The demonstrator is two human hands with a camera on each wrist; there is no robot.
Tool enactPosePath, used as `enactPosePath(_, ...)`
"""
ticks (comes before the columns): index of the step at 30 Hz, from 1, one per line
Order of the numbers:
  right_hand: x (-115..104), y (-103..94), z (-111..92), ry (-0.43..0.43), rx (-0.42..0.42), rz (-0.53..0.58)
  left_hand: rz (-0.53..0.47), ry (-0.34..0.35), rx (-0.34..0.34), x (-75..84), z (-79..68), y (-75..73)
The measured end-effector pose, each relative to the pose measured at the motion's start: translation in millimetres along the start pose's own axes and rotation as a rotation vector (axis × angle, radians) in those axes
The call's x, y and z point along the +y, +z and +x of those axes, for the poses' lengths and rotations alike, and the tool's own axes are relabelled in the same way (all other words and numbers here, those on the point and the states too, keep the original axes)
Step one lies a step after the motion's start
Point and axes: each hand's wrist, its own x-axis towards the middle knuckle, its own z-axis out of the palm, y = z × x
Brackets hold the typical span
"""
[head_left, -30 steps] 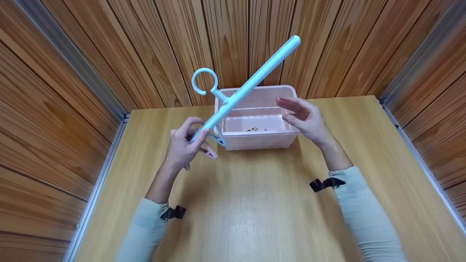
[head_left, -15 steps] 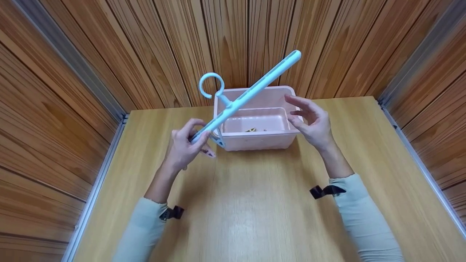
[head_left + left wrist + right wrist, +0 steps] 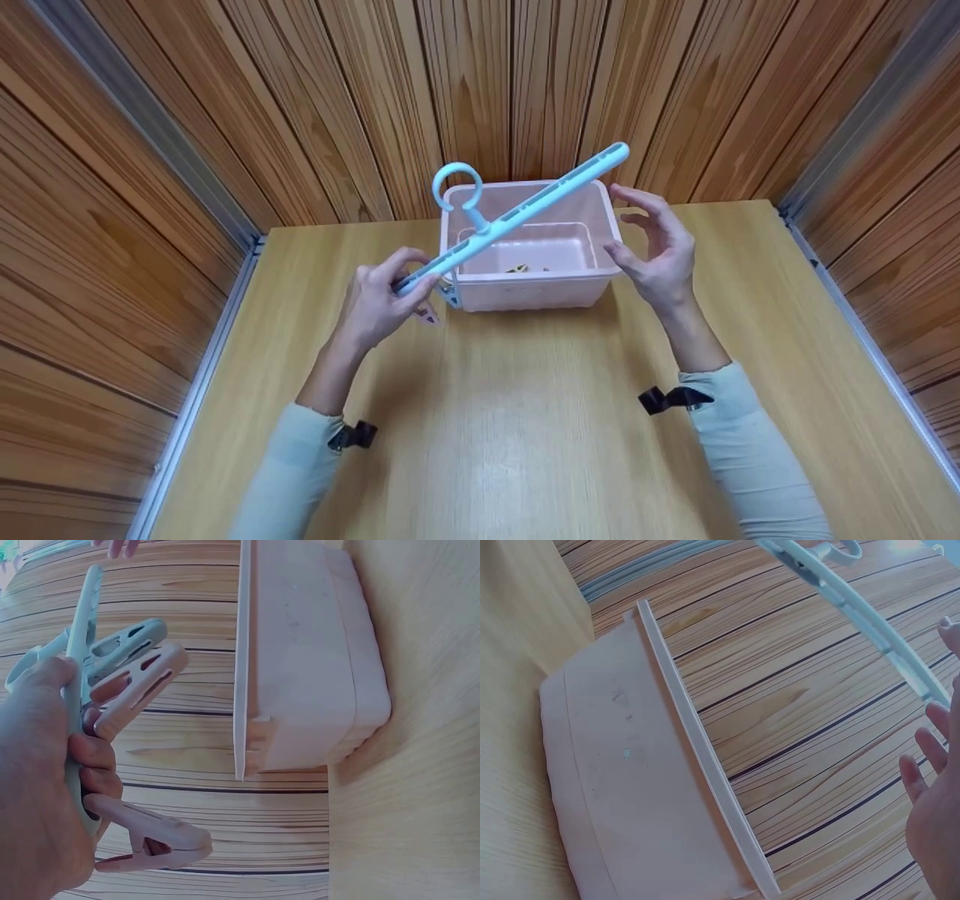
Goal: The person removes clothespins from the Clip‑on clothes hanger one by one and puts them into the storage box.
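My left hand (image 3: 379,300) grips the left end of a light-blue clip hanger (image 3: 517,217), thumb on top and fingers curled underneath. The bar slants up to the right over a pink bin, its round hook pointing away from me. In the left wrist view, a blue clothespin (image 3: 155,627), a pink clothespin (image 3: 177,658) and a lower pink clothespin (image 3: 176,835) hang from the bar. My right hand (image 3: 660,259) is beside the bin's right rim with thumb and fingers apart, holding nothing. The bar's far end is just left of its fingertips.
The pink bin (image 3: 532,292) stands at the back of the wooden table (image 3: 510,420), against the plank wall (image 3: 472,90). A small yellowish piece (image 3: 517,268) lies inside it. Metal rails (image 3: 199,375) edge the table's sides.
The hanger's right end has swung down toward the bin, and its hook has shifted right. My right hand has moved a little to the right with its fingers spreading. The left hand keeps its grip.
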Motion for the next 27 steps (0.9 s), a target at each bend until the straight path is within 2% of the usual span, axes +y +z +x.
enactPosePath(6,3,-1.4,0,-0.034,-0.02,-0.059,0.088,0.007,-0.05,-1.3,-0.6,-2.5)
enactPosePath(13,3,-5.3,1,-0.093,-0.085,-0.155,0.167,0.043,-0.089,-1.3,-0.8,-1.7)
enactPosePath(19,3,-9.1,4,-0.132,-0.157,-0.189,0.249,0.109,-0.101,1.9,-1.5,0.7)
enactPosePath(27,10,-13.6,3,-0.168,-0.272,-0.293,0.339,0.21,-0.12,6.2,-0.9,4.3)
